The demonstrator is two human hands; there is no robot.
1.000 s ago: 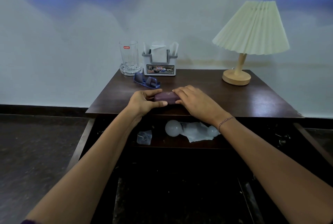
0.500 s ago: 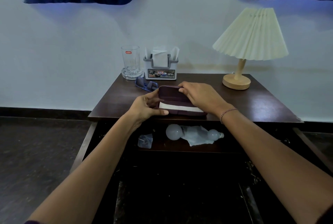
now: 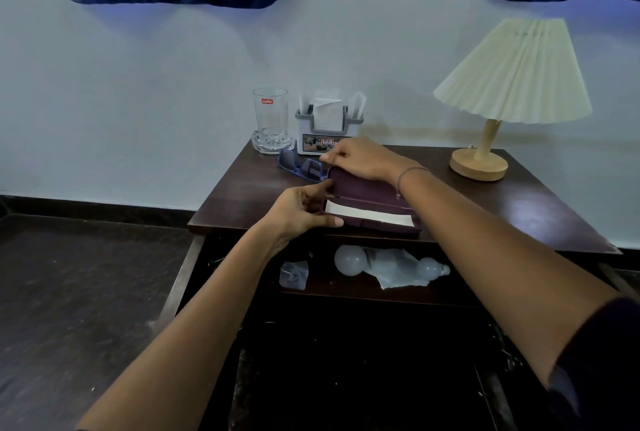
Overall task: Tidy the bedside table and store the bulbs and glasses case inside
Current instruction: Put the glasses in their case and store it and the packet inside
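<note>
Both bulbs (image 3: pixel 350 259) are already in the open drawer (image 3: pixel 346 290), lying on a crumpled white wrapper (image 3: pixel 391 271). The glasses case (image 3: pixel 367 219) sits open at the front edge of the bedside table (image 3: pixel 502 209). The left hand (image 3: pixel 301 209) grips its base at the left end. The right hand (image 3: pixel 360 158) pinches the lid, holding it up. The blue glasses (image 3: pixel 301 165) lie just behind the case, outside it. Left, I'd say: glasses in, case closed, case into drawer, drawer shut.

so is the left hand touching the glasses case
Touching. The head view shows the left hand gripping the left end of the open glasses case, with its thumb lying along the front edge of the lower half.
</note>
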